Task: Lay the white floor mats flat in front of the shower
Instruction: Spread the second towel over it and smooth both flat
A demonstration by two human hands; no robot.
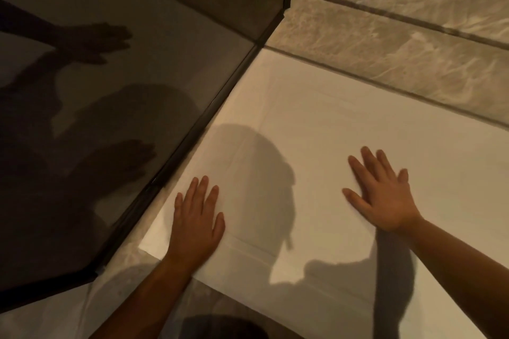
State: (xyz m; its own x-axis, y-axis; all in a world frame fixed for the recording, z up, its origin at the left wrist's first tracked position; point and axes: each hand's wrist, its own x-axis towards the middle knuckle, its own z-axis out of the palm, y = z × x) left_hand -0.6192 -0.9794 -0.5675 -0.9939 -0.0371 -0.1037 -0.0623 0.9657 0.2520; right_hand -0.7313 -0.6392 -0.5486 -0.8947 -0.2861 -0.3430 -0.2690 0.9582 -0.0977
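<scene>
A white floor mat (325,129) lies spread on the tiled floor, its left edge running along the dark shower frame (209,124). My left hand (197,217) rests palm down on the mat near its front left corner, fingers apart. My right hand (382,190) presses flat on the mat further right, fingers spread. Neither hand holds anything. Faint fold creases cross the mat. My shadow falls over its middle.
Tinted shower glass (110,91) fills the left side and reflects my arms. A beige marbled wall (413,44) stands beyond the mat's far edge. A strip of marbled floor tile (132,272) shows at the mat's front left corner.
</scene>
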